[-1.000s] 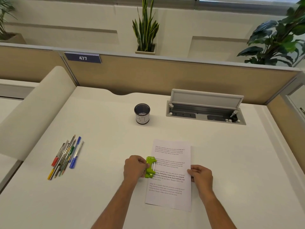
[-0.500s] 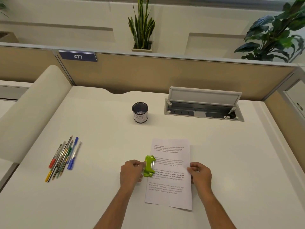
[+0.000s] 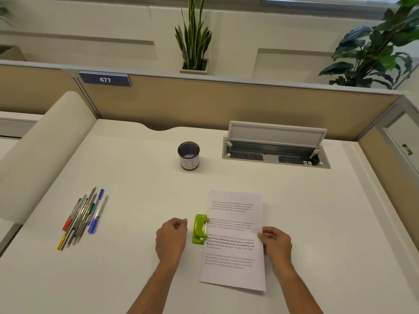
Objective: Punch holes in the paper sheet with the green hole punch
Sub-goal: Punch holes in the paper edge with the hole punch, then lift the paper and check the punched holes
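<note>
Found green hole punch (image 3: pixel 200 228) astride the 9 o'clock edge of paper sheet (image 3: pixel 235 243) on the worktop (image 3: pixel 136 173), long axis 12-to-6. Noted left grip (image 3: pixel 172 236) clenched, empty, just apart at its 9 o'clock, nearer; right grip (image 3: pixel 275 243) pinching the sheet's 3 o'clock edge

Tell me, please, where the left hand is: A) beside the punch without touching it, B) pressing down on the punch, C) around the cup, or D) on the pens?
A: a strip of bare desk shows between the left hand and the punch, which sits on the left edge of the paper.
</note>
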Demonstrator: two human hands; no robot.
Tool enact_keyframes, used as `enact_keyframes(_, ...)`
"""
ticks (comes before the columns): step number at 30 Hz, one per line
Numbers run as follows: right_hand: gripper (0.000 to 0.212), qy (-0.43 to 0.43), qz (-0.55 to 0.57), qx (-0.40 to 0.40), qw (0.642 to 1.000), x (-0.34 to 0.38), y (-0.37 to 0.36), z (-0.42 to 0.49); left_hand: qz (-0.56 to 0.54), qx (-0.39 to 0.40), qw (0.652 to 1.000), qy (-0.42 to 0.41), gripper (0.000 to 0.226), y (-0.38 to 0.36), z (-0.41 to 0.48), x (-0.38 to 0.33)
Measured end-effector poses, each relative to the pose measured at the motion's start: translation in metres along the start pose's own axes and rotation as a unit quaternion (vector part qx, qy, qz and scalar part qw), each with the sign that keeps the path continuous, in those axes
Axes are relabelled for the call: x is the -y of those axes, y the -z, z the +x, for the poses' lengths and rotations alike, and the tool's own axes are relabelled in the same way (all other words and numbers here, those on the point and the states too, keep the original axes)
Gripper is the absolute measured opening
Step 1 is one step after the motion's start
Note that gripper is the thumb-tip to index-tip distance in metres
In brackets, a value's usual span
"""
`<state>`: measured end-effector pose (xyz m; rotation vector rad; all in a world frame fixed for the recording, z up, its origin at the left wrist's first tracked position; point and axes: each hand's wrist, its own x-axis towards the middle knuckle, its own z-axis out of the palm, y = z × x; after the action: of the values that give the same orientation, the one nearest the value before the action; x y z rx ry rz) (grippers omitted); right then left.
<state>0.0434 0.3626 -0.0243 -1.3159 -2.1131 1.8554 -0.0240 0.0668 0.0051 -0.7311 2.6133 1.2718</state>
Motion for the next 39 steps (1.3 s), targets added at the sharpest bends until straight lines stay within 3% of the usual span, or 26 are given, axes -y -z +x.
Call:
enact_keyframes(6,0.017,-0.002,0.018,0.004,1.000,-0.004,0.019,0.007,-0.022,-0.028,0.996,-0.076,0.019,-0.012,-0.012,-0.016)
enact_keyframes(13,0.018,-0.011,0.049,0.004,0.999,-0.007,0.055,0.014,-0.053,0.035,0.979,-0.192,0.008,-0.050,-0.032,-0.042)
enact_keyframes(14,0.018,-0.012,0.059,0.004,0.998,-0.006,0.061,0.014,-0.056,0.055,0.977,-0.197,0.004,-0.056,-0.034,-0.046)
enact_keyframes(19,0.018,0.003,0.106,0.003,0.994,0.005,0.095,0.013,-0.109,0.205,0.966,-0.115,0.043,-0.083,-0.050,-0.074)
enact_keyframes(24,0.016,0.023,0.143,-0.006,0.989,0.021,0.127,0.008,-0.209,0.343,0.910,-0.099,0.024,-0.100,-0.063,-0.096)
enact_keyframes(29,0.013,0.077,0.155,0.015,0.985,0.039,0.159,-0.003,-0.232,0.348,0.898,-0.135,0.017,-0.109,-0.081,-0.124)
enact_keyframes(34,0.042,0.116,0.168,0.081,0.976,0.057,0.190,-0.012,-0.257,0.341,0.885,-0.185,0.013,-0.116,-0.101,-0.155)
enact_keyframes(39,0.044,0.153,0.184,0.035,0.970,0.072,0.214,-0.016,-0.275,0.340,0.864,-0.249,0.016,-0.125,-0.122,-0.175)
